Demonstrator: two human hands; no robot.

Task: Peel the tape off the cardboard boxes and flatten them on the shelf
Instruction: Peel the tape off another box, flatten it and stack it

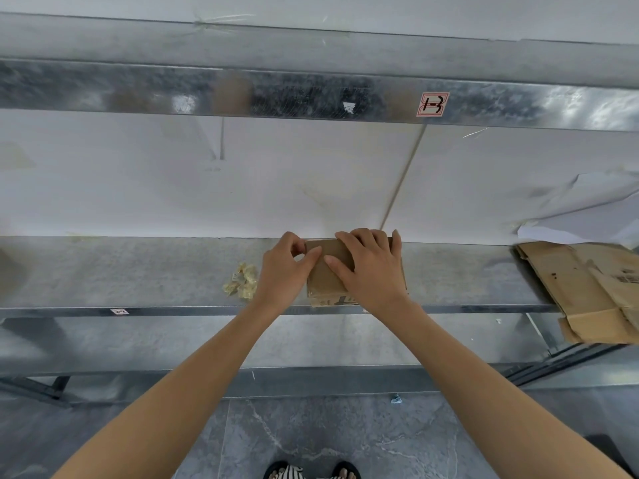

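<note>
Head view: the cardboard box (324, 275) sits on the metal shelf (138, 271) near its front edge. It lies under the right hand (371, 271), whose fingers curl over the far edge, and at 3 o'clock from the left hand (283, 271), which pinches its 10 o'clock corner. The left hand is likely nearer any tape end, and the box's long axis is hidden. A crumpled tape wad (242, 280) lies at 9 o'clock, flattened cardboard (587, 288) well apart at 3 o'clock, grey floor (345, 437) below.

Bare stretch of shelf (121, 271) on L; tape scraps (242, 282) mid-shelf; flat cardboard (581, 288) far R; beam (294, 95) overhead
</note>
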